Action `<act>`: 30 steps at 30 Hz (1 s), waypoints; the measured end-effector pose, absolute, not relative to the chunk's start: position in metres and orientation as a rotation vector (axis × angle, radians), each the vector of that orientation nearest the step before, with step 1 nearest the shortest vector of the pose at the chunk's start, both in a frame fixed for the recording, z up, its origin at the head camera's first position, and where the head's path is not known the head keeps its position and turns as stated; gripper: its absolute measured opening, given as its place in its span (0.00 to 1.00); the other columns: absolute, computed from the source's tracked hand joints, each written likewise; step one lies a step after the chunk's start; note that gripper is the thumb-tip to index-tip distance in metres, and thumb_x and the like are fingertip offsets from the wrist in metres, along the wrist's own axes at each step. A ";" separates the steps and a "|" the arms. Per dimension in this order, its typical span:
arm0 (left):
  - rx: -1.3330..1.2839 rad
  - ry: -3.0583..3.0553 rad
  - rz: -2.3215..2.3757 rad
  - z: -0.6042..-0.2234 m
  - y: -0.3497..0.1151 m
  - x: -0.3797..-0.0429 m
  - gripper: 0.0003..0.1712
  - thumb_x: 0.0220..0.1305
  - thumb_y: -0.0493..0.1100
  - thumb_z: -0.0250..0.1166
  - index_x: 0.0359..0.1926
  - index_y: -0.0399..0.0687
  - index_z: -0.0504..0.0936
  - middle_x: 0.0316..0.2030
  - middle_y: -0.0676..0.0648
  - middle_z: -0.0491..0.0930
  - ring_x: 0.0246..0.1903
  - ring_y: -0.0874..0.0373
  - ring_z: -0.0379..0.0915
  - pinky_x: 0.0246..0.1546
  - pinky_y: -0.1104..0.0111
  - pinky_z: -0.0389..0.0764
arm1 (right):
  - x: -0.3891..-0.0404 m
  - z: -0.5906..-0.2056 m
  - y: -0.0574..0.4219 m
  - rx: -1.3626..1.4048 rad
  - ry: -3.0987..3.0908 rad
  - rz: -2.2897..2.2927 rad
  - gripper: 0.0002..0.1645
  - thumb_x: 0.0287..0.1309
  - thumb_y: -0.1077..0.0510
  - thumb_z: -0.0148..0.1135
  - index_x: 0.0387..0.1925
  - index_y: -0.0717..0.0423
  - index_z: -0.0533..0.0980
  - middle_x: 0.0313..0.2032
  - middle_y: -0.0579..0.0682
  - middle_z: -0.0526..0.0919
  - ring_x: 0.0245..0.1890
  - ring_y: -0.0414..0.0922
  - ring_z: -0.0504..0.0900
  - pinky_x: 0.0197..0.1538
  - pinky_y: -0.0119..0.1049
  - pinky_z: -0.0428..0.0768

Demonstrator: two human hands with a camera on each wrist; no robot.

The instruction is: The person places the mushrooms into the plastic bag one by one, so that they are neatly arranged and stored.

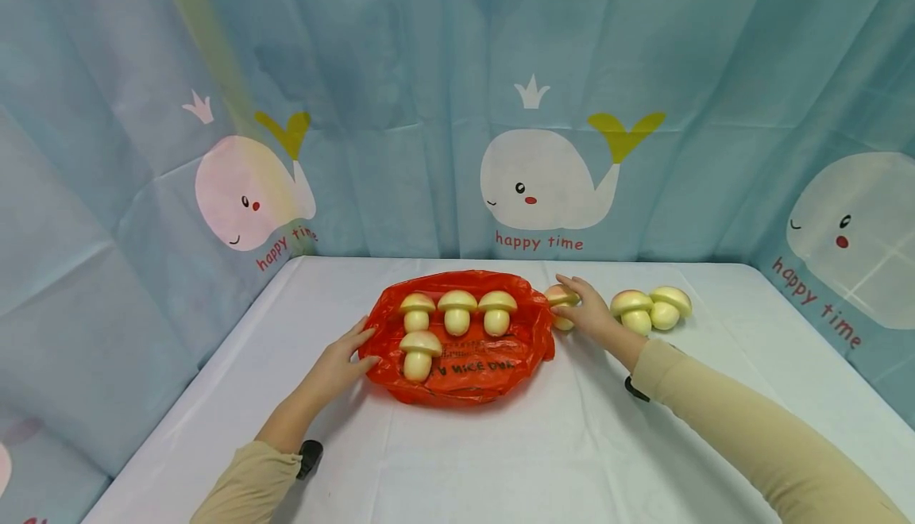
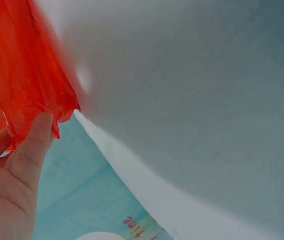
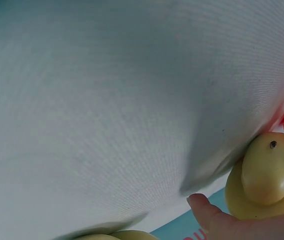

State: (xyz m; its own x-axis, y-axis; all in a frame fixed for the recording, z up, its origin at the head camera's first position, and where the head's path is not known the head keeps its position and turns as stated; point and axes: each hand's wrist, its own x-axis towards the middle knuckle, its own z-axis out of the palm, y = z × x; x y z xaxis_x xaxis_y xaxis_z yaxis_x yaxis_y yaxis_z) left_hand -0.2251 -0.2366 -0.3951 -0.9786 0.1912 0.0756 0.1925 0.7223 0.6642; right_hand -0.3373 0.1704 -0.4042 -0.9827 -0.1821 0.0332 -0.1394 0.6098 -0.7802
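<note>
While the left hand (image 1: 343, 360) pinched the red bag (image 1: 493, 387), the right hand (image 1: 592, 314) gripped a mushroom (image 1: 558, 295) just beside it!

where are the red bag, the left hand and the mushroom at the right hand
red bag (image 1: 475, 367): head view, on its printed inside
left hand (image 1: 340, 360): head view, on the back of the hand
mushroom (image 3: 268, 175): right wrist view, on its stem
</note>
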 end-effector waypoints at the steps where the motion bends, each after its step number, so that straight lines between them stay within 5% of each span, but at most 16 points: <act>1: -0.324 -2.914 -1.122 -0.395 -0.237 -0.225 0.32 0.65 0.34 0.60 0.66 0.23 0.61 0.71 0.29 0.52 0.69 0.31 0.49 0.64 0.42 0.58 | -0.337 -0.404 0.170 -0.271 2.772 -1.334 0.39 0.63 0.62 0.61 0.72 0.61 0.58 0.72 0.71 0.48 0.71 0.67 0.46 0.70 0.62 0.48; 12: -0.304 -2.929 -1.109 -0.395 -0.236 -0.226 0.32 0.65 0.34 0.61 0.66 0.24 0.62 0.71 0.29 0.52 0.69 0.32 0.48 0.65 0.43 0.58 | -0.337 -0.403 0.166 -0.236 2.761 -1.324 0.38 0.64 0.63 0.60 0.72 0.62 0.58 0.71 0.71 0.51 0.71 0.66 0.48 0.70 0.61 0.48; 30: -0.341 -2.896 -1.136 -0.392 -0.235 -0.221 0.31 0.65 0.34 0.60 0.65 0.22 0.63 0.70 0.28 0.53 0.69 0.31 0.48 0.66 0.42 0.56 | -0.330 -0.403 0.167 -0.043 2.764 -1.444 0.32 0.60 0.65 0.63 0.64 0.67 0.64 0.62 0.70 0.67 0.62 0.62 0.65 0.62 0.53 0.69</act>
